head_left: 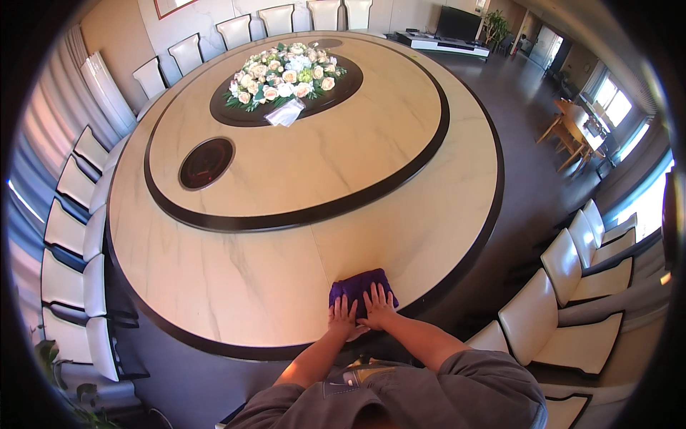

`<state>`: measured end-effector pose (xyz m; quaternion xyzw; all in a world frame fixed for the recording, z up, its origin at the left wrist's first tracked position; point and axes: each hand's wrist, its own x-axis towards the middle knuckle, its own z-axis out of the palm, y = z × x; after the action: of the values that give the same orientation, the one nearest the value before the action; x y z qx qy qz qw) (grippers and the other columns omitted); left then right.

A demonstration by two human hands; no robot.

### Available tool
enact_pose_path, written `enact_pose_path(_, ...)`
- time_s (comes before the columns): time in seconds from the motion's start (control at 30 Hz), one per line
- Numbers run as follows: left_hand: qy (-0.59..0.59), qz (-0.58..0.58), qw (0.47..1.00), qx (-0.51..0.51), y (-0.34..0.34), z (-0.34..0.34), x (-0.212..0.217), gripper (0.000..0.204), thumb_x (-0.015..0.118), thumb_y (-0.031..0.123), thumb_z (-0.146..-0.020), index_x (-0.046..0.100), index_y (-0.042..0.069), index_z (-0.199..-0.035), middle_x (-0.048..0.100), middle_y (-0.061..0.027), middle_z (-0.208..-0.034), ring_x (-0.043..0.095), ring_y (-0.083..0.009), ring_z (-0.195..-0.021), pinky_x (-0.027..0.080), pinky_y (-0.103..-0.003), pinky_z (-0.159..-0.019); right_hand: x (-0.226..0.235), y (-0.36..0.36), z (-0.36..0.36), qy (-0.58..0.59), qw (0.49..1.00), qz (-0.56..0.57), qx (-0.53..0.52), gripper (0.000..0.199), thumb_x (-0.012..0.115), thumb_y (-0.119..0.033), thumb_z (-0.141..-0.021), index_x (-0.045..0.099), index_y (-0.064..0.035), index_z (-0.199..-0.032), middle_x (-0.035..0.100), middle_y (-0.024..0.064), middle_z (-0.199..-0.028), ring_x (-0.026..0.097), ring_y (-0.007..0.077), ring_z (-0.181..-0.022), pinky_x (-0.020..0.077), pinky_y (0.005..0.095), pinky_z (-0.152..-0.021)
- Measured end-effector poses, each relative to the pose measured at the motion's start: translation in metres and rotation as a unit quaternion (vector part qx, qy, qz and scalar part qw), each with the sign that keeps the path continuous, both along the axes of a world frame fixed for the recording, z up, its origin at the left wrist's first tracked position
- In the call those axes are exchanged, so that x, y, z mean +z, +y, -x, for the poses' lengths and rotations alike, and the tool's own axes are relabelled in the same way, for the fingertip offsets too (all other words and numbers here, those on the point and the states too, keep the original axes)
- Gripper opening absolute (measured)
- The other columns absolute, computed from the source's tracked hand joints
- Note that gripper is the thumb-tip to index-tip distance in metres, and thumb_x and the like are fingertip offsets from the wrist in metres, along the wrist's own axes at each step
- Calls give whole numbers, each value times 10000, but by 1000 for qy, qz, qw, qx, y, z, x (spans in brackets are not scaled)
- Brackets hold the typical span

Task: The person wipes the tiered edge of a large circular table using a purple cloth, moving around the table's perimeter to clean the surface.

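Note:
A folded purple cloth (363,280) lies on the near edge of a large round table (236,286) with a pale marbled top and a dark rim. My left hand (343,318) rests flat on the cloth's near left part, its fingers spread and pointing away from me. On the right part of the cloth my right hand (379,302) lies flat too, fingers apart. Both hands press on the cloth from above, close beside each other; neither grips it. The undersides of my palms are hidden.
A raised round centre (343,171) with a dark edge holds a flower arrangement (286,75), a white paper (286,113) and a dark round inset (207,163). White chairs (529,314) surround the table. Farther right stand a wooden table (575,121) and a television (458,24).

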<state>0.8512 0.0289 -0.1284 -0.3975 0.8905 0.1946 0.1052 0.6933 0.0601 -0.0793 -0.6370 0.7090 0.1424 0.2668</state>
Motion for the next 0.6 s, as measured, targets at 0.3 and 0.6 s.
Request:
enact_pose_path(0.3, -91, 3, 995, 44, -197, 59, 6, 985, 458, 758, -760, 113, 246, -1528, -18, -148, -1586, -5, -336, -1460, 46, -494, -1150, -8, -186, 44, -19, 996, 78, -28, 978, 554, -618, -818, 122, -80, -1511, -74, 224, -1560, -70, 424, -1434, 62, 630, -1108)
enact_pose_path(0.6, -129, -12, 990, 58, -233, 71, 22, 1021, 531, 691, -749, 68, 222, -1530, -67, -158, -1581, -51, -342, -1459, 61, -488, -1157, -7, -222, 42, 12, 998, 51, -19, 948, 528, -610, -840, 115, -91, -1516, -76, 207, -1567, -79, 397, -1442, 39, 599, -1122)
